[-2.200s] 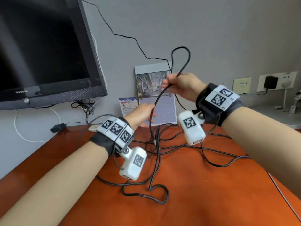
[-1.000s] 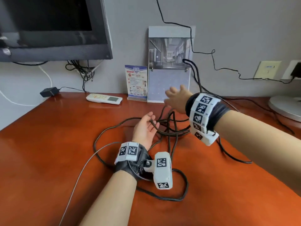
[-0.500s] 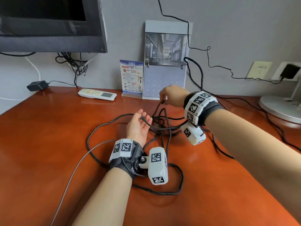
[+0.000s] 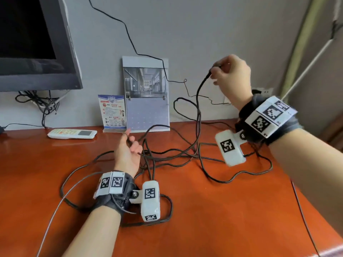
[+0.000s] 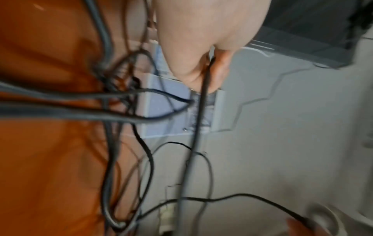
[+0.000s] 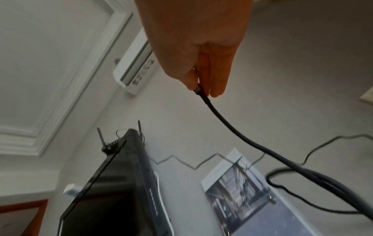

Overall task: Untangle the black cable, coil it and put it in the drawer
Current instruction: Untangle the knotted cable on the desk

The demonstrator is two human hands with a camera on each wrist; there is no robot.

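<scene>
Head view: black cable (image 4: 198, 101), one long strand, most of it lying in loose crossed loops on the orange-brown desk (image 4: 213, 210); one end is lifted, and from there the strand runs steeply downward and slightly left to the tangle at mid-desk, so its raised part stands near upright with the tip uppermost. Right hand (image 4: 232, 78), raised above the desk before the grey wall, fingers curled, pinches that end between thumb and fingertips. Left hand (image 4: 128, 153), low over the desk, palm turned inward, fingers loosely curled about a strand at the tangle's left edge; a loop passes under its wrist and trails toward the near edge. Right wrist view: the pinch is plain, the connector tip (image 6: 196, 89) caught between thumb and forefinger, the cable (image 6: 232, 126) falling away down and right toward a loop; this view alone shows a wall-mounted air conditioner (image 6: 135, 63) and the top of the monitor. Left wrist view, blurred: a strand (image 5: 201, 103) runs between thumb and fingers of the left hand (image 5: 201, 39), with several others crossing over the desk; whether the grip is tight cannot be told. Around: dark monitor (image 4: 33, 43) at left, white remote control (image 4: 72, 134), small blue-and-white card (image 4: 113, 112) and standing calendar (image 4: 146, 93) against the wall.
</scene>
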